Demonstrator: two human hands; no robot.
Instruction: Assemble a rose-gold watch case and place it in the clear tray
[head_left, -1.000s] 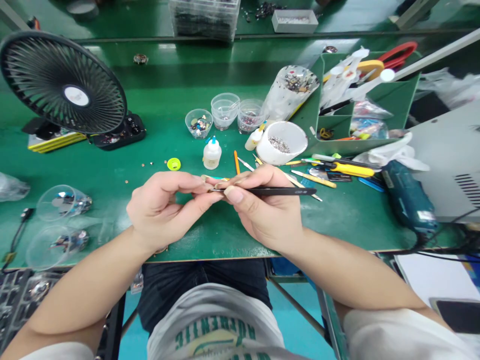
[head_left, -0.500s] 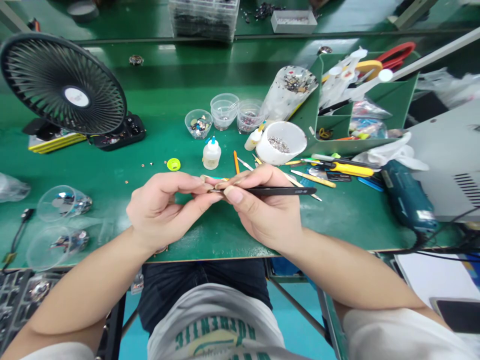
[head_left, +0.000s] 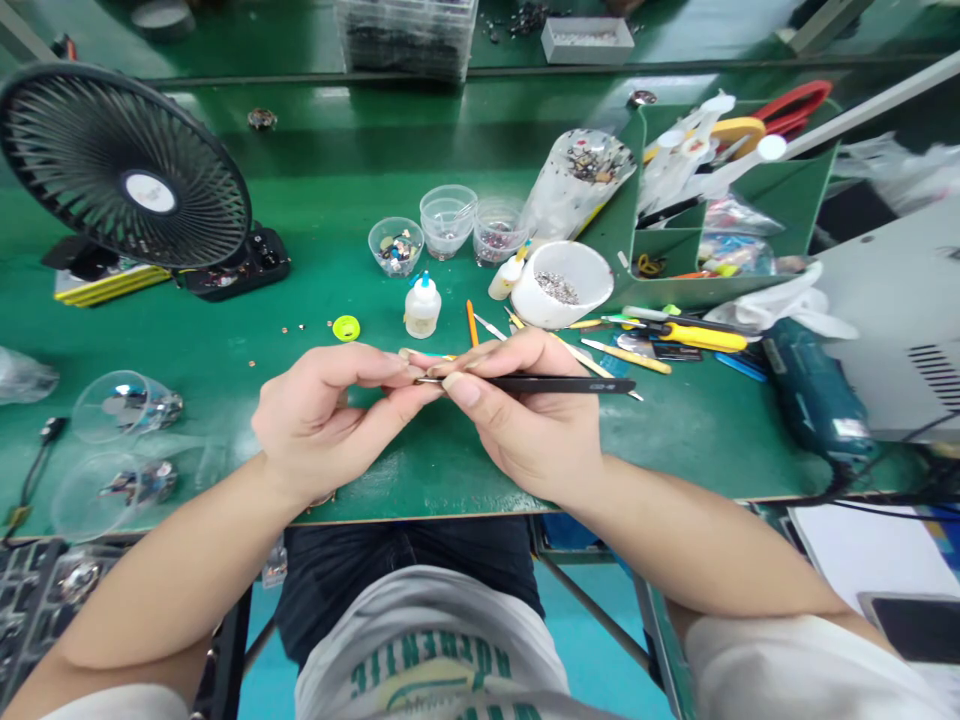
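Black tweezers (head_left: 555, 384) lie nearly level in my right hand (head_left: 532, 415), pinched between thumb and fingers with the tips pointing left. My left hand (head_left: 334, 415) is closed in a pinch at the tweezer tips; whatever small piece it holds is too hidden to name. The fingertips of both hands almost meet above the green table (head_left: 420, 475). Just beyond them stand a white bottle with a blue tip (head_left: 423, 306) and a lime-green round cap (head_left: 346, 328).
A black fan (head_left: 150, 193) stands at the left, above clear cups (head_left: 124, 407). Behind my hands are small cups of parts (head_left: 396, 247) and a white bowl (head_left: 562, 284). To the right lie yellow-handled tools (head_left: 705, 337), a green organizer (head_left: 667, 290) and a teal power tool (head_left: 814, 395).
The tweezers have tilted very slightly in my right hand, their rear end a little lower and further right. Both hands otherwise keep the same place and hold.
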